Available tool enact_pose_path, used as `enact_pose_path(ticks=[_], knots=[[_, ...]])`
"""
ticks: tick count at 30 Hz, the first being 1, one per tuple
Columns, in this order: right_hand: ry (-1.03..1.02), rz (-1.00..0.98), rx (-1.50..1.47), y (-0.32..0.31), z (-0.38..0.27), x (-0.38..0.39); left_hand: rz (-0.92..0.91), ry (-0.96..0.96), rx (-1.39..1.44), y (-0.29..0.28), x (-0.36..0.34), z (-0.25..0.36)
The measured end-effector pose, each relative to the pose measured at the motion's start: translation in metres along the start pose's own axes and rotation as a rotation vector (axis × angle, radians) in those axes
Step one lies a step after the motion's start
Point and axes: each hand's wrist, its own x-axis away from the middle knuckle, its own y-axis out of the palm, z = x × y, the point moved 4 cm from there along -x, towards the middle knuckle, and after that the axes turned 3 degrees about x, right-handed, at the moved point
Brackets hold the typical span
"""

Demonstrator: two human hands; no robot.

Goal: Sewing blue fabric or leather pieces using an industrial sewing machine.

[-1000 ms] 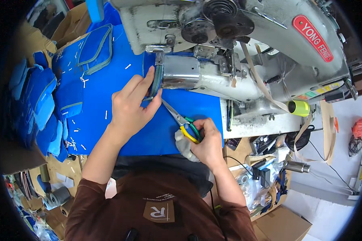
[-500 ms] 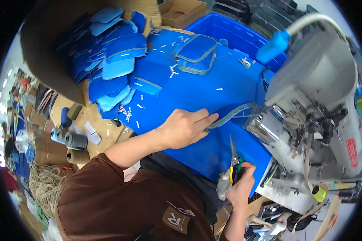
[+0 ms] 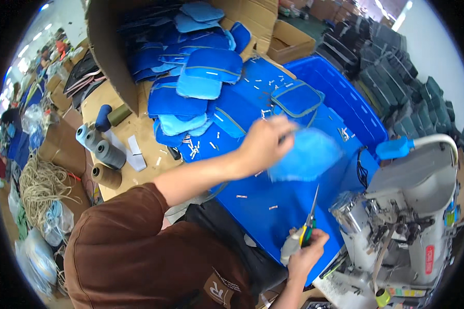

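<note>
My left hand (image 3: 269, 146) is closed on the edge of a light-blue fabric panel (image 3: 308, 155), which is smeared by motion above the blue tabletop (image 3: 252, 213). Nearer to me, my right hand (image 3: 308, 251) grips a pair of scissors (image 3: 312, 211) by yellow and green handles. Their slim blades point away from me, below the panel. A greyish-white thing (image 3: 292, 245) sits against the handles; I cannot tell what it is. Beyond my left hand lies a blue panel with grey-green trim (image 3: 296, 98).
Blue fabric panels (image 3: 206, 67) are heaped at the far left by a cardboard box (image 3: 119, 62). Thread cones (image 3: 110, 154) stand on the wooden surface at left. A blue crate (image 3: 340, 92) stands behind the table, and a grey sewing machine (image 3: 397, 206) fills the right side.
My left hand has lifted the fabric away from the sewing machine, leftward and up; its light-blue face now shows. My right hand still holds the scissors. The whole view has shifted.
</note>
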Motion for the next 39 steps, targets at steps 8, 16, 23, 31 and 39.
enact_pose_path(ticks=[8,16,23,31,39], knots=[[-0.029,0.125,0.548,-0.041,0.037,0.009,-0.069,0.466,-0.618,0.007,-0.089,-0.031],[-0.17,0.051,0.726,-0.044,0.02,0.008,-0.575,0.041,-0.516,0.083,-0.028,-0.124],[-0.153,-0.123,-0.371,-0.014,-0.046,-0.007,-0.477,-0.233,0.738,0.059,0.022,0.064],[0.142,-0.341,-0.944,0.021,-0.087,0.003,-0.313,-0.373,1.071,0.025,0.033,0.084],[0.119,-0.295,-0.736,0.008,-0.075,0.019,-0.447,-0.789,1.11,0.024,0.065,0.065]])
